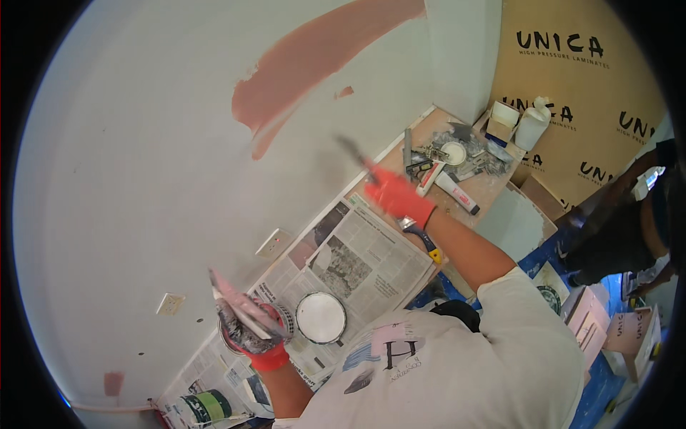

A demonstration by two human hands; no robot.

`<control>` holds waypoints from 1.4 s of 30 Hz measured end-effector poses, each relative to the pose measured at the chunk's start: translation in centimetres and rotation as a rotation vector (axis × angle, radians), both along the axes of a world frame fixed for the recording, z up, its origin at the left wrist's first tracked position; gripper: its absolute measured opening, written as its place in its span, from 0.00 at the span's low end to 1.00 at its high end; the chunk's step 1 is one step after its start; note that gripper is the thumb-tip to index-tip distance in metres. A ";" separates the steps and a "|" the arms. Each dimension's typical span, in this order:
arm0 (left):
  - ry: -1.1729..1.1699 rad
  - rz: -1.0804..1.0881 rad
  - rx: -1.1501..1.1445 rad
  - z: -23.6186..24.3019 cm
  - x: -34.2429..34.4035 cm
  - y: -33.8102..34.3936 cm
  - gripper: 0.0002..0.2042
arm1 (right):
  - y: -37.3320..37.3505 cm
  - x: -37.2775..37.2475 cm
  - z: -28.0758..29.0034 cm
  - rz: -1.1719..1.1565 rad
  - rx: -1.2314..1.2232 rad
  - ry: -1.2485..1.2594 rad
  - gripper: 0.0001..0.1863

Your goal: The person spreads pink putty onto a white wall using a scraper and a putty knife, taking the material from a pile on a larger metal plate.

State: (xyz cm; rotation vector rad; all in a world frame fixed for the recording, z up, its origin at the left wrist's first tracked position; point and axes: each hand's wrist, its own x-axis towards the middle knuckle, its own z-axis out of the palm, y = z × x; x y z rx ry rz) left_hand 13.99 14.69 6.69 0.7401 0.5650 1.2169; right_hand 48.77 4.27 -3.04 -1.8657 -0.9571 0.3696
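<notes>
My right hand (396, 194), in a red glove, grips a dark, thin-bladed tool (350, 150) that looks like a putty knife, blurred and raised near the wall. My left hand (263, 350), in a red glove with dark smears, is closed round a flat tool smeared with pink filler (241, 300); its handle is hidden. Across the pale wall (164, 143) runs a broad pinkish-brown band of filler (307, 68), with a small dab (344, 92) below it. Beside my left hand, a round tub (321, 318) with a white top stands on newspaper (393, 247).
A brush-like tool with a blue and yellow handle (421, 239) lies under my right forearm. Tubes (457, 193), scrapers and a white lid (453, 153) crowd the bench's far end. Wall sockets (273, 244) sit above the newspaper. A person (622, 222) is at the right; boxes (632, 339) stand below.
</notes>
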 end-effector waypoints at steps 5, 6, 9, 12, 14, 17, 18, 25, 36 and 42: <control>0.152 0.009 -0.040 -4.4 0.7 1.4 0.18 | 2.6 10.8 3.4 -0.283 0.245 0.184 0.32; 0.165 0.016 -0.045 -4.7 0.9 1.4 0.17 | 3.6 12.5 3.7 -0.282 0.225 0.192 0.33; 0.076 -0.054 -0.144 -6.0 -0.5 2.3 0.19 | 5.1 11.6 4.8 -0.252 0.088 0.219 0.32; -0.028 -0.196 -0.173 -4.4 1.9 1.3 0.22 | 5.5 11.3 3.4 -0.193 0.014 0.112 0.30; -0.031 -0.245 -0.129 -2.3 5.6 0.4 0.22 | 5.9 9.7 2.7 -0.108 0.045 0.141 0.29; -0.042 -0.310 -0.067 -1.3 10.0 0.5 0.22 | 4.4 5.6 3.0 0.050 -0.132 0.116 0.30; -0.015 -0.322 -0.032 -1.9 10.5 1.9 0.21 | 2.1 3.7 5.7 0.213 -0.236 0.359 0.31; 0.247 -0.342 0.030 -5.6 15.0 2.8 0.17 | -5.2 -2.2 4.7 0.398 0.289 -0.094 0.27; 0.221 -0.088 -0.077 1.3 12.6 -1.2 0.15 | 1.2 14.1 1.5 -0.365 0.238 0.284 0.31; 0.109 -0.179 -0.027 -2.8 11.0 -0.3 0.15 | 8.7 10.4 3.6 -0.256 0.291 0.136 0.34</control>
